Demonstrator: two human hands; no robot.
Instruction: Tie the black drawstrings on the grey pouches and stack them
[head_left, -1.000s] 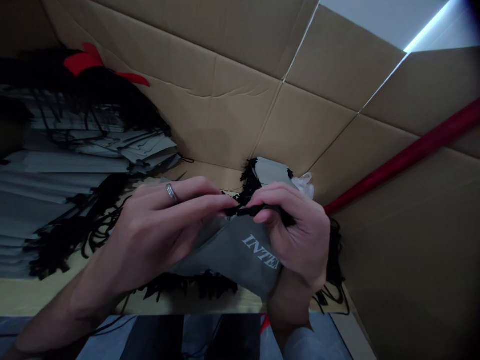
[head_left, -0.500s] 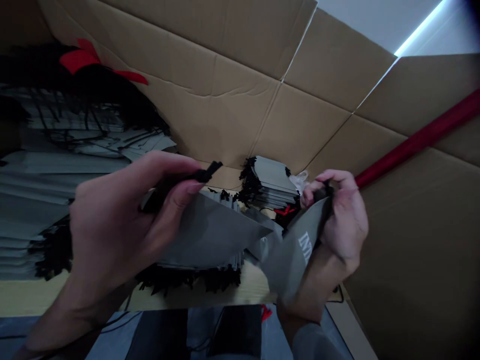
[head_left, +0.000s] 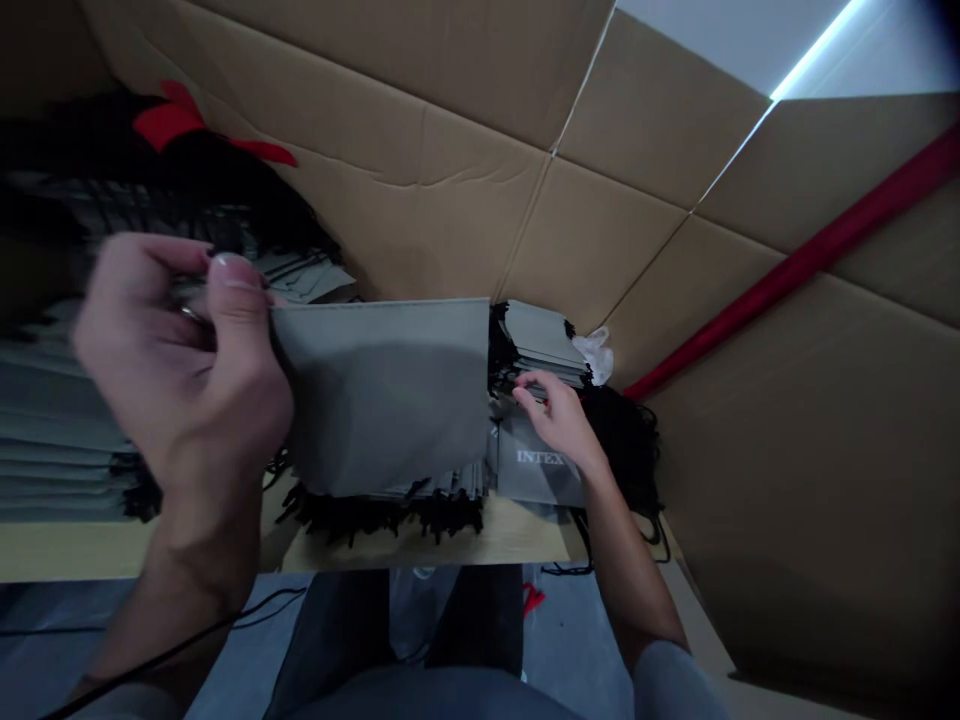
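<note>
Brown cardboard panels (head_left: 420, 225) fill most of the upper frame and the right side. A pale tabletop (head_left: 525, 545) crosses the lower half, with a large pile of grey pieces (head_left: 52, 430) at the left. A red bar (head_left: 795, 260) slants across the right. In the centre, a flat grey pouch (head_left: 390, 400) hangs from the person's left hand (head_left: 180, 370), which is closed, thumb against fingers, at its upper-left corner. Under the pouch sits a black-fringed stack (head_left: 450, 510); a smaller stack (head_left: 540, 340) stands right of centre. Just below that, the right hand (head_left: 555, 415) is loosely open, thumb and forefinger apart, over a pouch lettered INTEX (head_left: 525, 480); whether it touches cannot be told. Crumpled clear plastic (head_left: 596, 355) lies beside the smaller stack.
</note>
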